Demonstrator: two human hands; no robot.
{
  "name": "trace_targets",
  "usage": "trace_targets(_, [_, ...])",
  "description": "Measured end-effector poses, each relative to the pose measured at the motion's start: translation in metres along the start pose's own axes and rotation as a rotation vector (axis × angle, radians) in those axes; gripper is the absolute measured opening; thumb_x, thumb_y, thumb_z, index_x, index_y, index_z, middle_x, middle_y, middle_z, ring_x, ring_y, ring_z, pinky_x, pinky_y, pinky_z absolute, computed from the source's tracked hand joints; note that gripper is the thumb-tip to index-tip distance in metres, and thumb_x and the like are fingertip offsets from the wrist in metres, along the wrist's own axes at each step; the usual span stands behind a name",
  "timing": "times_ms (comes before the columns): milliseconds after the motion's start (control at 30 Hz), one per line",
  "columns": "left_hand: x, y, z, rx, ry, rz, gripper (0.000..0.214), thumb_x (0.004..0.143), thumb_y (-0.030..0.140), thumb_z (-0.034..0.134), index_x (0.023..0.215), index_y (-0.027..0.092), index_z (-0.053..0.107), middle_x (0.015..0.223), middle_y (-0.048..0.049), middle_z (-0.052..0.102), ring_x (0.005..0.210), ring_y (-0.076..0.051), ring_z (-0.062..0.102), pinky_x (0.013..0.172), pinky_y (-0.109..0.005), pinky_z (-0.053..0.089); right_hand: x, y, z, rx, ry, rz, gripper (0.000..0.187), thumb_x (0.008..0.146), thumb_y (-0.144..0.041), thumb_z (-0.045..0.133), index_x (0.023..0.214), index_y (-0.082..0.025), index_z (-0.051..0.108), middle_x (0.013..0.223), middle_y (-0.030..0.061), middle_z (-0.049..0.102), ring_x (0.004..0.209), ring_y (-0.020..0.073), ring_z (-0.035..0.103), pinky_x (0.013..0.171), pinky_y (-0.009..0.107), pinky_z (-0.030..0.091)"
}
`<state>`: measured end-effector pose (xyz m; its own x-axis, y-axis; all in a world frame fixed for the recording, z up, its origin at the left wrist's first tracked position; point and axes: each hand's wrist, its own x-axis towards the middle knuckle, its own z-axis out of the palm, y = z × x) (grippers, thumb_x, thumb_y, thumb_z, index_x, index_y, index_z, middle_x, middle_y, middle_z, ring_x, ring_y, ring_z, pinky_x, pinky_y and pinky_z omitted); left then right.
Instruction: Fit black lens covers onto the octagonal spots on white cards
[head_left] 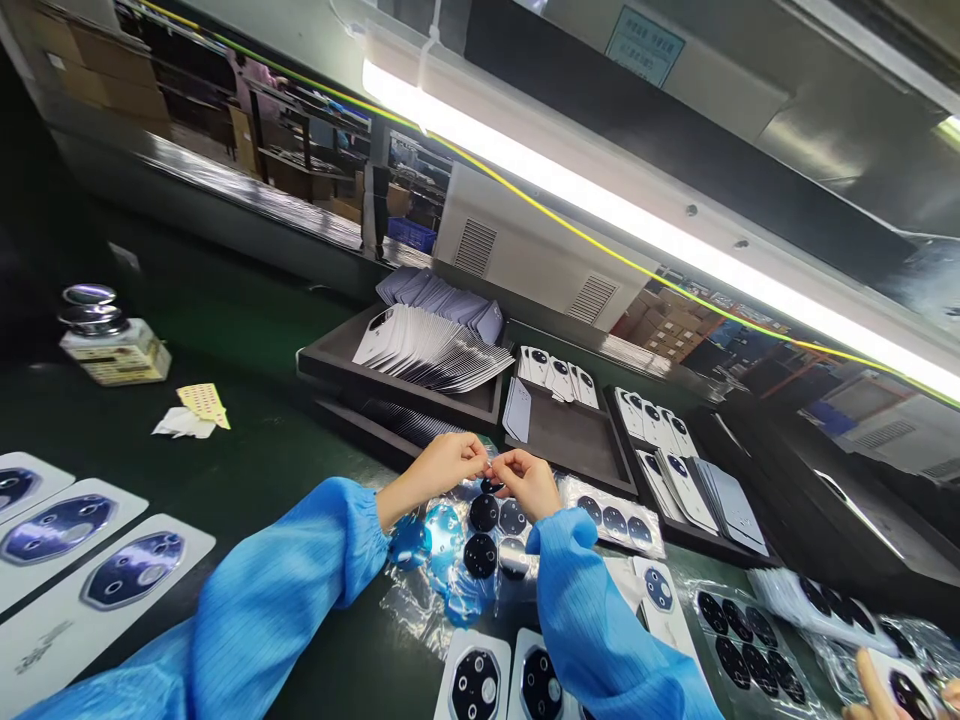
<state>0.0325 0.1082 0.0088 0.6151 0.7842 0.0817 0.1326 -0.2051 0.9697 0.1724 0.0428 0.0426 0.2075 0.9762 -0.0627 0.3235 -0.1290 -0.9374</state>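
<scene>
My left hand (pixel 442 465) and my right hand (pixel 529 480) meet over the green belt, fingertips pinched together on a small dark round lens piece (pixel 491 484) with clear film. Both arms wear blue sleeves. Just below the hands lies a clear plastic sheet (pixel 480 545) carrying several round black camera lens discs, with blue film scraps (pixel 420 540) beside it. White phone back covers with round camera cutouts (pixel 474 682) lie at the near edge between my arms.
Dark trays (pixel 330 350) hold stacked white covers behind my hands; more covers fill trays to the right (pixel 682 480). A solvent dispenser bottle (pixel 109 340) stands far left. Covers (pixel 135 570) ride the belt at left. Another person's hand (pixel 877 690) is at bottom right.
</scene>
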Motion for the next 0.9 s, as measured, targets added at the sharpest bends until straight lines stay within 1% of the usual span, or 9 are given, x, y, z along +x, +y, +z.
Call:
trace_targets(100, [0.001, 0.000, 0.000, -0.016, -0.012, -0.011, 0.016, 0.090, 0.023, 0.061, 0.080, 0.012, 0.062, 0.073, 0.0016, 0.065, 0.068, -0.013, 0.065, 0.069, -0.031, 0.055, -0.001, -0.001, 0.001, -0.018, 0.005, -0.002, 0.007, 0.065, -0.024, 0.061, 0.060, -0.020, 0.060, 0.063, -0.0012, 0.067, 0.062, 0.0145, 0.064, 0.049, 0.022, 0.052])
trace_targets(233, [0.000, 0.001, 0.000, -0.011, -0.012, -0.008, 0.012, 0.090, 0.020, 0.062, 0.081, 0.011, 0.062, 0.073, 0.0018, 0.065, 0.069, -0.014, 0.065, 0.069, -0.031, 0.055, -0.001, -0.002, 0.001, -0.035, 0.020, 0.002, 0.007, 0.067, -0.022, 0.058, 0.059, -0.021, 0.059, 0.062, -0.0018, 0.066, 0.060, 0.0139, 0.063, 0.048, 0.021, 0.051])
trace_targets(333, [-0.001, 0.004, 0.000, 0.010, -0.005, 0.001, 0.009, 0.088, 0.017, 0.063, 0.081, 0.011, 0.063, 0.073, 0.0018, 0.066, 0.070, -0.014, 0.065, 0.070, -0.031, 0.055, -0.002, -0.004, 0.002, -0.039, 0.030, 0.008, 0.008, 0.067, -0.019, 0.058, 0.059, -0.021, 0.059, 0.061, -0.0022, 0.066, 0.060, 0.0136, 0.063, 0.048, 0.021, 0.051])
trace_targets(467, [-0.002, 0.006, 0.001, 0.052, 0.019, -0.002, 0.011, 0.089, 0.017, 0.062, 0.080, 0.011, 0.062, 0.073, 0.0018, 0.065, 0.071, -0.014, 0.065, 0.070, -0.032, 0.055, -0.002, -0.005, 0.002, -0.035, 0.033, 0.027, 0.010, 0.068, -0.017, 0.059, 0.059, -0.020, 0.059, 0.060, -0.0023, 0.065, 0.058, 0.0126, 0.062, 0.046, 0.019, 0.051])
trace_targets(600, [-0.003, 0.008, 0.001, 0.092, 0.026, 0.000, 0.013, 0.091, 0.020, 0.060, 0.080, 0.011, 0.062, 0.072, 0.0018, 0.065, 0.070, -0.014, 0.066, 0.070, -0.031, 0.055, -0.001, -0.007, 0.003, -0.020, 0.019, 0.067, 0.014, 0.073, -0.014, 0.059, 0.059, -0.019, 0.059, 0.060, -0.0024, 0.064, 0.057, 0.0105, 0.062, 0.046, 0.018, 0.050])
trace_targets(700, [-0.003, 0.010, 0.001, 0.138, 0.031, 0.010, 0.015, 0.091, 0.020, 0.060, 0.079, 0.012, 0.062, 0.072, 0.0017, 0.065, 0.070, -0.014, 0.066, 0.069, -0.031, 0.055, 0.001, -0.007, 0.003, -0.012, -0.004, 0.104, 0.014, 0.078, -0.013, 0.062, 0.064, -0.016, 0.059, 0.061, -0.0029, 0.064, 0.058, 0.0096, 0.062, 0.049, 0.018, 0.051])
trace_targets(800, [-0.005, 0.013, 0.001, 0.206, 0.051, 0.029, 0.014, 0.090, 0.019, 0.061, 0.078, 0.012, 0.063, 0.071, 0.0020, 0.065, 0.070, -0.014, 0.066, 0.069, -0.031, 0.054, 0.003, -0.007, 0.002, -0.007, -0.035, 0.151, 0.014, 0.084, -0.015, 0.063, 0.070, -0.013, 0.060, 0.064, -0.0038, 0.063, 0.060, 0.0088, 0.062, 0.052, 0.020, 0.052])
trace_targets(900, [-0.009, 0.018, 0.002, 0.289, 0.071, 0.064, 0.012, 0.089, 0.017, 0.061, 0.078, 0.012, 0.064, 0.072, 0.0017, 0.067, 0.071, -0.015, 0.066, 0.070, -0.031, 0.053, 0.004, -0.008, 0.000, -0.002, -0.076, 0.222, 0.017, 0.089, -0.019, 0.059, 0.074, -0.012, 0.059, 0.067, -0.0038, 0.062, 0.060, 0.0080, 0.061, 0.054, 0.021, 0.052])
